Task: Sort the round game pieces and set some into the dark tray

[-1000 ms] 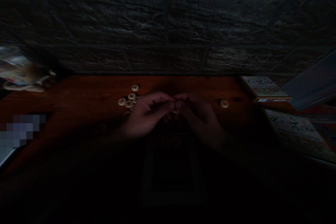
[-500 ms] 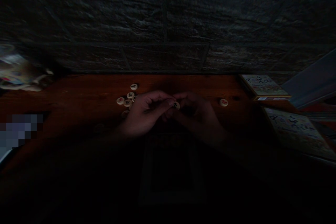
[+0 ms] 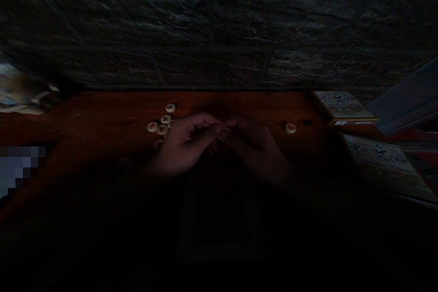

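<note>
My left hand [image 3: 188,146] and my right hand [image 3: 256,146] meet at the fingertips over the wooden table. Pinched between them is a Chinese chess piece [image 3: 226,129], mostly covered by both thumbs so that only a pale edge shows. Just beyond and left of my left hand lies a loose group of round pale Chinese chess pieces [image 3: 162,129] with black or red characters; a few are partly behind that hand. One red-marked piece [image 3: 290,128] lies alone to the right of my right hand.
A dark brick wall [image 3: 219,64] closes off the table's [image 3: 112,105] far side. Two flat illustrated boxes or books [image 3: 338,105] lie at the right. A pale decorated object [image 3: 23,93] stands at the far left. Nearer me, a faint rectangular frame [image 3: 221,255] lies in deep shadow.
The piece's character face showed before; now thumbs cover it and only its edge is seen. My right thumb has closed in on it. The whole view has shifted slightly.
</note>
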Action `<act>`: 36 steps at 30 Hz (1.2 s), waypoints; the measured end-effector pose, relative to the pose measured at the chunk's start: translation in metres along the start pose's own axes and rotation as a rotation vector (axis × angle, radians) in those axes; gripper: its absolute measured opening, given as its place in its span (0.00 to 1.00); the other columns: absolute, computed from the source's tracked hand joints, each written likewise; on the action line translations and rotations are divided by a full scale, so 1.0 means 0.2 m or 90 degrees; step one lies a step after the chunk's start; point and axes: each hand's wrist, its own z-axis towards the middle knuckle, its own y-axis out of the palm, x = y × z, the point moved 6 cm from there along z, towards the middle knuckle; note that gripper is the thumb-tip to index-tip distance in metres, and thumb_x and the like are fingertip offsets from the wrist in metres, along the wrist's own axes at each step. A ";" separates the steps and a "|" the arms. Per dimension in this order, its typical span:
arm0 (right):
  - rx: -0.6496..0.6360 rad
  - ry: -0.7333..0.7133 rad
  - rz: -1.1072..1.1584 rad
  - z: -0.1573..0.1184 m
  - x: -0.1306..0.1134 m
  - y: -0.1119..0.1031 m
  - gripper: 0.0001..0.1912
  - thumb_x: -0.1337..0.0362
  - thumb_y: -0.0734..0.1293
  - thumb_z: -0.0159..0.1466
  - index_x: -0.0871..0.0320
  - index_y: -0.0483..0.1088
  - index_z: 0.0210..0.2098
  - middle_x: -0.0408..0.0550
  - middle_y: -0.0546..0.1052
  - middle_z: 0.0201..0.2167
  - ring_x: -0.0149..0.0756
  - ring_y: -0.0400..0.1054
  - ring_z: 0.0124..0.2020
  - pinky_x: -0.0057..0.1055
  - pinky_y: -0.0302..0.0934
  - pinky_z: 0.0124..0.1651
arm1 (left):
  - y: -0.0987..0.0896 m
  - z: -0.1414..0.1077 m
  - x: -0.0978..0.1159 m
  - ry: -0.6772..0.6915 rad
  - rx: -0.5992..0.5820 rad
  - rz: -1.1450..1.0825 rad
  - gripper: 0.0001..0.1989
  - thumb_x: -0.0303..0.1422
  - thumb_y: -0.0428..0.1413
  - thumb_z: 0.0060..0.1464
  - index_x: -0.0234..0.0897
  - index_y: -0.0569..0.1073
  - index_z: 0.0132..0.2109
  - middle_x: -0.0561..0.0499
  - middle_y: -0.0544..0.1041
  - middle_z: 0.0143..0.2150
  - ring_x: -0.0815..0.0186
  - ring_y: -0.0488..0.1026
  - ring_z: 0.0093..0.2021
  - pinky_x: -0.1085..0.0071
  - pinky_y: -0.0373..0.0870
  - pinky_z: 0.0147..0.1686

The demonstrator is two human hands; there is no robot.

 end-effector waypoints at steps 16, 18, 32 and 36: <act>-0.008 -0.016 -0.096 -0.01 -0.02 0.00 0.07 0.59 0.68 0.71 0.56 0.72 0.39 0.44 0.81 0.34 0.34 0.76 0.36 0.31 0.68 0.41 | 0.01 0.00 0.02 0.019 -0.014 0.075 0.05 0.32 0.58 0.63 0.38 0.78 0.39 0.52 0.78 0.28 0.67 0.76 0.27 0.73 0.72 0.28; -0.006 -0.010 -0.110 -0.01 -0.02 0.00 0.05 0.62 0.68 0.71 0.56 0.72 0.39 0.44 0.80 0.35 0.34 0.76 0.37 0.32 0.67 0.42 | 0.01 0.00 0.02 0.024 -0.019 0.079 0.05 0.32 0.58 0.63 0.38 0.78 0.39 0.53 0.78 0.29 0.67 0.76 0.28 0.73 0.72 0.29; -0.002 -0.030 -0.148 -0.01 -0.02 0.00 0.03 0.64 0.68 0.70 0.56 0.72 0.39 0.46 0.79 0.36 0.37 0.73 0.39 0.33 0.66 0.39 | 0.01 -0.02 0.02 0.066 -0.023 0.156 0.06 0.30 0.56 0.65 0.38 0.78 0.40 0.50 0.79 0.34 0.63 0.76 0.33 0.68 0.71 0.33; -0.005 -0.041 -0.151 -0.01 -0.03 0.00 0.03 0.66 0.68 0.70 0.56 0.72 0.38 0.44 0.78 0.35 0.35 0.72 0.38 0.32 0.64 0.39 | 0.01 -0.02 0.03 0.070 -0.026 0.179 0.07 0.29 0.55 0.64 0.38 0.78 0.40 0.51 0.79 0.34 0.64 0.76 0.34 0.69 0.69 0.34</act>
